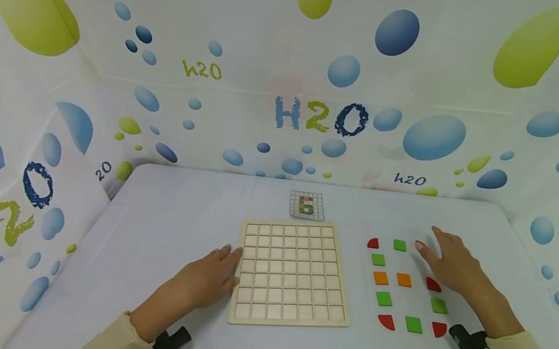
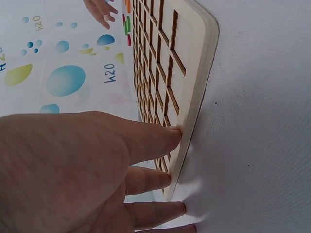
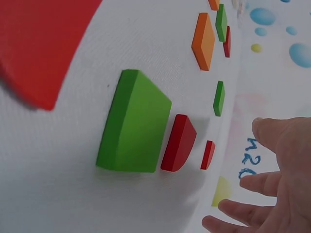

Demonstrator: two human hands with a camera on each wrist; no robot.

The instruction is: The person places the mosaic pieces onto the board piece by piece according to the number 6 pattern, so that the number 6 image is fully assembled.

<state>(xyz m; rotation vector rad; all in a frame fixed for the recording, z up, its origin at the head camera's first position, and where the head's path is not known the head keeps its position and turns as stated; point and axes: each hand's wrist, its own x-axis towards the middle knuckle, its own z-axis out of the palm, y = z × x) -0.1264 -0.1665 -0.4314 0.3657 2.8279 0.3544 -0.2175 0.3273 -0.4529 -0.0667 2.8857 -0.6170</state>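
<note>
A square wooden grid board [image 1: 279,277] lies on the white table with bare cells. My left hand [image 1: 207,277] rests at its left edge, thumb and fingertips against the rim in the left wrist view. To the right, my right hand [image 1: 451,264] hovers with spread fingers and holds nothing. Its thumb is over a red quarter-circle tile [image 1: 420,245], partly covered in the head view. Nearby lie a green square tile [image 1: 400,245] and another red quarter-circle tile [image 1: 433,284]. In the right wrist view a green tile [image 3: 136,126] stands out close to the camera.
Behind the board lies a small card [image 1: 321,213] with a gridded pattern in green, orange and red. Several more tiles are spread right of the board, including an orange square [image 1: 381,278] and a red quarter-circle [image 1: 386,322]. A printed curtain [image 1: 260,28] surrounds the table.
</note>
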